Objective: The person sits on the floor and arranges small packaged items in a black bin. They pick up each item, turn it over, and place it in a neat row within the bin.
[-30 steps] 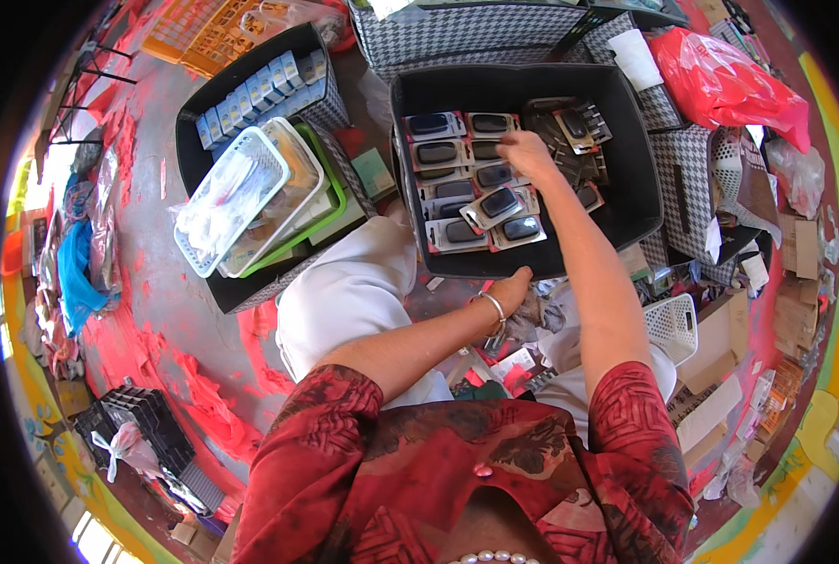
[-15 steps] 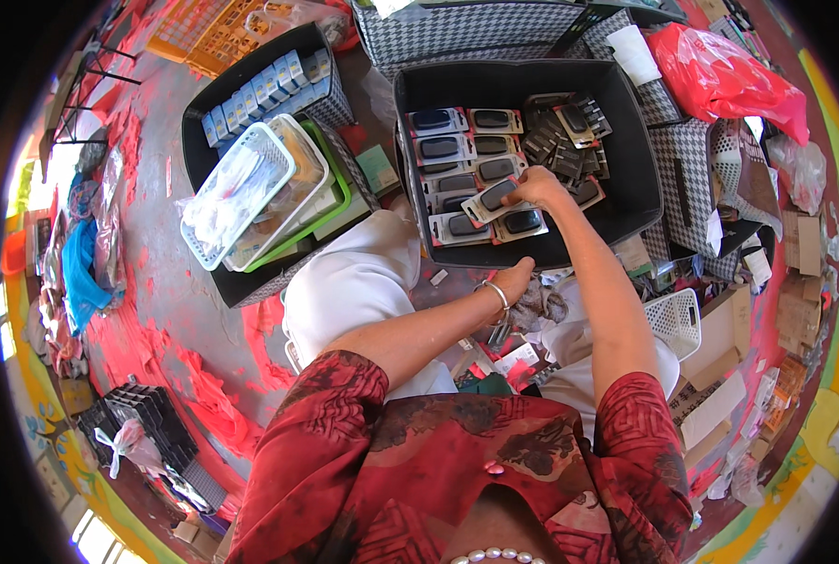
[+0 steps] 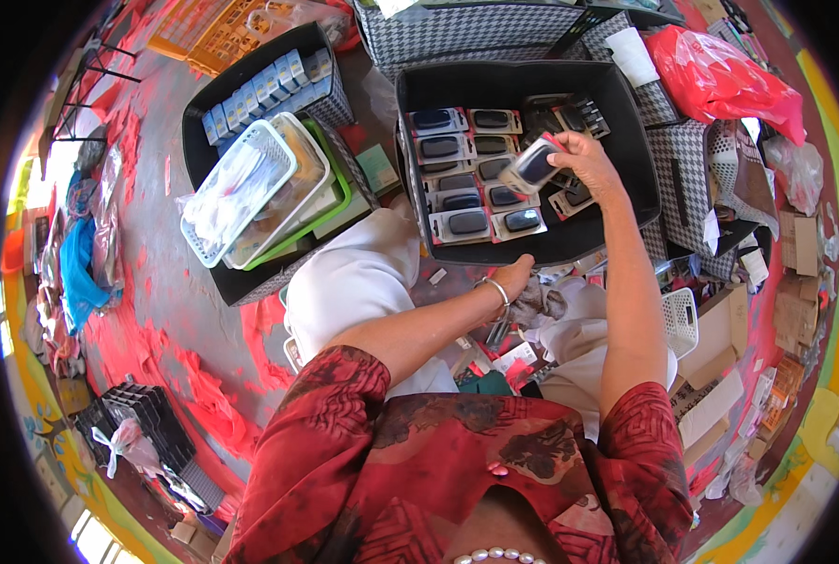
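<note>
The right hand (image 3: 588,162) was in the upper middle of the frame, over the right part of a black box (image 3: 626,202). Its fingers were closed around one small packet (image 3: 535,165), a light card with a dark oval thing on it, and held it tilted a little above the other packets. The thumb was on the near side of the packet and the other fingers behind it.

Inside the black box, rows of similar packets (image 3: 466,179) lay flat, side by side, in the left half. A looser pile of them (image 3: 570,117) was at the upper right of the box, just beside the raised hand.

The left hand (image 3: 521,273) was lower, near the centre of the frame, at the near edge of the black box. It had a bracelet (image 3: 496,288) at the wrist. Its fingers were bent downward at a grey cloth (image 3: 537,303), but I cannot tell if they held it or only touched it.

In the upper left of the frame stood a second dark box (image 3: 203,132) with blue-and-white packets (image 3: 264,89) in a row, and on it lay white baskets (image 3: 241,193) stacked over a green one (image 3: 330,202). At the upper right was a red plastic bag (image 3: 720,80).
</note>
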{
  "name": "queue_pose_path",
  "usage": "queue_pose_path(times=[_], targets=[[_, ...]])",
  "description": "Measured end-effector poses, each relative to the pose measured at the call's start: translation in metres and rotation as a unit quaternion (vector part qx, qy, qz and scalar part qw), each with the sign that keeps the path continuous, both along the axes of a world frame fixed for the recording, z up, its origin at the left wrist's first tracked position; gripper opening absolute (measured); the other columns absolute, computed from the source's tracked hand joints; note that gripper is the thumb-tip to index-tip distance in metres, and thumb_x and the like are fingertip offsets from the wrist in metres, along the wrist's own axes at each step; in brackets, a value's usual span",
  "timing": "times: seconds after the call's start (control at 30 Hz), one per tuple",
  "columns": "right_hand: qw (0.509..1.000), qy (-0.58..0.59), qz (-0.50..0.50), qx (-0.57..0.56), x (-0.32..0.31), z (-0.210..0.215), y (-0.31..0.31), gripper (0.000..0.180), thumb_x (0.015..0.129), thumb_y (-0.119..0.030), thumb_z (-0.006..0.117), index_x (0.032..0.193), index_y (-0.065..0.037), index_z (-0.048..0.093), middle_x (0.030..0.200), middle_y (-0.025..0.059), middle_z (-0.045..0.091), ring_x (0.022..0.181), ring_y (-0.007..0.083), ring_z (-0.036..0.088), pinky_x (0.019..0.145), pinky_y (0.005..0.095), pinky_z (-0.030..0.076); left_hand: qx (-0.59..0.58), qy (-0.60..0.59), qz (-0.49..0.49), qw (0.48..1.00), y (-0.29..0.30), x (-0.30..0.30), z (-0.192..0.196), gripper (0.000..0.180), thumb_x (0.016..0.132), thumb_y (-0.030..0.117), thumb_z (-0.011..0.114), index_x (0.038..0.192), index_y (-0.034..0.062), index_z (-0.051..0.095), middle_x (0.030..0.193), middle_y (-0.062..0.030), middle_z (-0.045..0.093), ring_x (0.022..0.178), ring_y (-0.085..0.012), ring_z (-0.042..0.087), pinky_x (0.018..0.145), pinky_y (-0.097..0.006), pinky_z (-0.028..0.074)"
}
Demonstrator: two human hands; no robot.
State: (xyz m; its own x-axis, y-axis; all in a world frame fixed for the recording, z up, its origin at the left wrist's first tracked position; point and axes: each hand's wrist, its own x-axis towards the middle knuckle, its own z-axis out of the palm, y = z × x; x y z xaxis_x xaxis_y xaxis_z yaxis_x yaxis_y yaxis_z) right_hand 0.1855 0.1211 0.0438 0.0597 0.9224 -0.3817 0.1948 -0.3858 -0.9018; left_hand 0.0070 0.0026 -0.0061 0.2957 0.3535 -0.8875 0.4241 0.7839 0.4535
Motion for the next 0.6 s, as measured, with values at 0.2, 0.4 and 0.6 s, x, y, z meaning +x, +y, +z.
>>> queue_pose_path(times=[0.2, 0.4, 0.6], targets=[[0.823, -0.403, 0.376, 0.134, -0.051, 0.017, 0.037, 0.029, 0.063, -0.008, 0.059, 0.091, -0.012, 0.063, 0.093, 0.0066, 0.061, 0.092, 0.0280, 0.047, 0.080, 0.0352, 0.041, -0.069, -0.012, 0.011, 0.997, 0.009, -0.003, 0.032, 0.059, 0.076, 0.049, 0.042, 0.101, -0.0029, 0.056, 0.099, -0.0156, 0.058, 0.084, -0.0236, 0.056, 0.074, -0.035, 0.042], [0.748, -0.445, 0.478, 0.117, -0.150, -0.044, 0.060, 0.020, 0.065, -0.006, 0.056, 0.084, -0.003, 0.062, 0.088, 0.0140, 0.062, 0.089, 0.0310, 0.056, 0.074, 0.0390, 0.047, -0.031, -0.100, 0.054, 0.993, 0.006, -0.001, 0.022, 0.058, 0.076, 0.052, 0.044, 0.100, 0.0004, 0.056, 0.094, -0.0132, 0.059, 0.081, -0.0209, 0.057, 0.072, -0.033, 0.044], [0.910, -0.377, 0.160, 0.066, -0.113, -0.072, 0.051, 0.031, 0.067, -0.011, 0.063, 0.096, -0.003, 0.056, 0.092, 0.0174, 0.059, 0.084, 0.0333, 0.058, 0.073, 0.0405, 0.046, -0.103, -0.057, -0.011, 0.993, 0.006, -0.004, 0.018, 0.064, 0.080, 0.053, 0.035, 0.105, -0.0019, 0.054, 0.098, -0.0180, 0.056, 0.080, -0.0285, 0.057, 0.063, -0.039, 0.047]])
